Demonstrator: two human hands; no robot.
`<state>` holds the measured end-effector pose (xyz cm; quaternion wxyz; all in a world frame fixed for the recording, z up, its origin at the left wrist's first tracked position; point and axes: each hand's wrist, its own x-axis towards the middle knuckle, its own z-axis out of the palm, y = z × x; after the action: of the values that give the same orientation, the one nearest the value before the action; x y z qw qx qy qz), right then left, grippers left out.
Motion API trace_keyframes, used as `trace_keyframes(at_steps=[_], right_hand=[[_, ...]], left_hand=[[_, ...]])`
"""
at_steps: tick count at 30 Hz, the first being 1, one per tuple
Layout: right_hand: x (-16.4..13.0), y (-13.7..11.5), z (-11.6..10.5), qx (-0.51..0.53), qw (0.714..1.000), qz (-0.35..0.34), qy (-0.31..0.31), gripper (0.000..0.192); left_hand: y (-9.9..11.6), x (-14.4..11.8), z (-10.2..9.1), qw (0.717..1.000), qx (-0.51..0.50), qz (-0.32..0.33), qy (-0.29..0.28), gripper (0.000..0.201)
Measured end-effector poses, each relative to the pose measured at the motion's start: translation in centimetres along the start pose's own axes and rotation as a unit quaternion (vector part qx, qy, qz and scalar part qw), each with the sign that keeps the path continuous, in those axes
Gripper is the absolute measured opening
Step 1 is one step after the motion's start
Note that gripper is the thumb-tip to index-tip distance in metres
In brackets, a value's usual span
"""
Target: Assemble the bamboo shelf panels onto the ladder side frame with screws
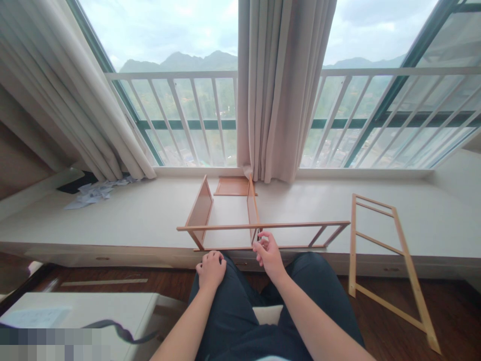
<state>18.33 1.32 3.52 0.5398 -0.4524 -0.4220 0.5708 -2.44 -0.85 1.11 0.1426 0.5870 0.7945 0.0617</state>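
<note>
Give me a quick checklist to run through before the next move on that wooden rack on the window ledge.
1. Right hand at the wooden rack, fingers by its front rail: ok.
2. Left hand closed on the knee, whether it holds a part: cannot tell.
3. Rack resting flat on the window ledge: ok.
4. Side frame leaning against the ledge, within sight: ok.
5. Loose panel behind the rack, by the curtain: ok.
6. Joints seated tight: cannot tell.
</note>
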Motion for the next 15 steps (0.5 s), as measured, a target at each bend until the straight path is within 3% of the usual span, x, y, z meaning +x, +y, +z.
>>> trace_keyframes(at_steps=[15], right_hand=[[-0.20,-0.18,0.03,0.005,1.000,0.005,0.000,0.042]], left_hand=[[0.05,-0.04,-0.14,1.000,0.002,0.001,-0.005,0.018]])
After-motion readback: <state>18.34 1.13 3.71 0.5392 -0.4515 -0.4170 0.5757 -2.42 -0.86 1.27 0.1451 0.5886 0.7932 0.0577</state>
